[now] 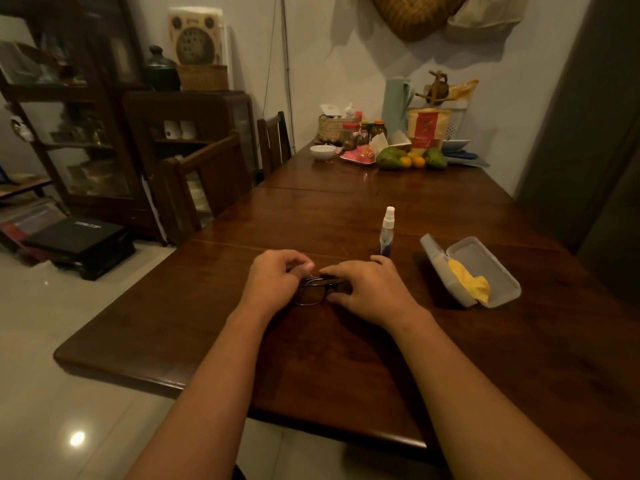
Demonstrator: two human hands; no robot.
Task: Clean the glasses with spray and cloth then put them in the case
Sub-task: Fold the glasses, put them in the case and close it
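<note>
Where the glasses are lying: dark-framed glasses (313, 292) are sitting low over the near middle of the table (346, 358), long axis running left to right; whether they are touching the wood is unclear.
Left hand: the left hand (277, 275) is curling its fingers round the frame's left end, pinching its far edge.
Right hand: the right hand (367, 289) is gripping the right end, fingers bent over the frame.
Spray bottle: the spray bottle (387, 230) is standing upright just beyond the right hand.
Case: the case (502, 271) is lying open, well to the right.
Cloth: a yellow cloth (471, 280) is sitting crumpled inside it.
Nearer hand: judging by position, the right hand is lying closer to both spray and cloth.
</note>
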